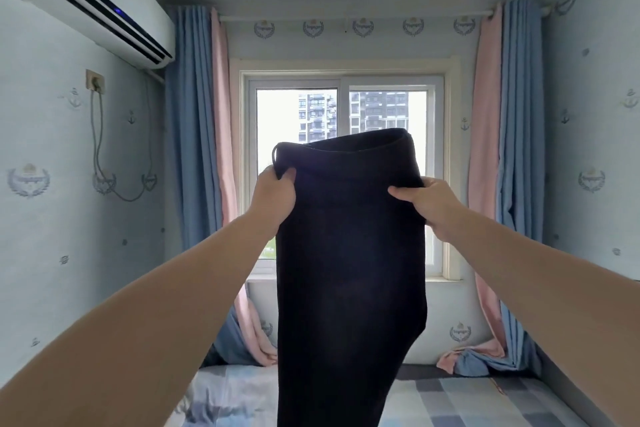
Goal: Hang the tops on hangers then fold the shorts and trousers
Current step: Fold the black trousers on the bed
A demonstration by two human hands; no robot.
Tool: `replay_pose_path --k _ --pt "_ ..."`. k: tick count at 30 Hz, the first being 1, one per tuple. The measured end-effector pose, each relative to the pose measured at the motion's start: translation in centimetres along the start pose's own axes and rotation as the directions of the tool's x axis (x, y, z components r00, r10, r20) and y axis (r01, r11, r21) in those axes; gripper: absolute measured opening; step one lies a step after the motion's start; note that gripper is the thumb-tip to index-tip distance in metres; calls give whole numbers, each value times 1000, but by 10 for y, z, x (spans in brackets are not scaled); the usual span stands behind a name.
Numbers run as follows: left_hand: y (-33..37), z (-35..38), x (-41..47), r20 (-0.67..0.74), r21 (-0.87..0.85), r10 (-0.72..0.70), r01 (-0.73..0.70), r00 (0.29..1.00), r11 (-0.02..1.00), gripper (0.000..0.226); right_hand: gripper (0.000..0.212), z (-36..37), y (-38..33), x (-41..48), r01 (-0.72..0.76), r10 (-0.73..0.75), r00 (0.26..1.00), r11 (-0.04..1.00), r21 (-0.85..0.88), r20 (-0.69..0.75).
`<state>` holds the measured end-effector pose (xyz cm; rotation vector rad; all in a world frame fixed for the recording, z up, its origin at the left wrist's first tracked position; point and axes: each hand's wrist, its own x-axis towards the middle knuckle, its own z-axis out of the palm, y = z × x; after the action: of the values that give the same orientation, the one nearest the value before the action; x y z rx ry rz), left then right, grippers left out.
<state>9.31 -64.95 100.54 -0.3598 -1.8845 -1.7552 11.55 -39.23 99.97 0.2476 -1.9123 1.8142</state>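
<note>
I hold the trousers up in front of me at arm's length, in the middle of the view, between me and the window. They hang upright: the waistband is at the top, just above my hands, and the long axis runs straight down, the legs dropping out of sight at the bottom edge. The lower part narrows and slants a little toward the left as it falls. The fabric is dark, almost black, and the waistband tilts, its right side higher than its left.

My left hand grips the left edge just under the waistband, thumb in front and fingers curled behind the cloth. A small loop of cord sticks out beside it. My right hand pinches the right edge at about the same height, thumb lying across the front, fingers wrapped behind.

Below the trousers lies the bed with its checked cover. Blue and pink curtains hang on both sides of the window, and an air conditioner sits high on the left wall.
</note>
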Motion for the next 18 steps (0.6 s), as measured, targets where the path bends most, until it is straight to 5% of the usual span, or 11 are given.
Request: replay_pose_path --k 18 --pt "18 -44 -116 -41 3 -175 175 984 984 15 18 -9 -8 -108 -110 112 991 993 -31 72"
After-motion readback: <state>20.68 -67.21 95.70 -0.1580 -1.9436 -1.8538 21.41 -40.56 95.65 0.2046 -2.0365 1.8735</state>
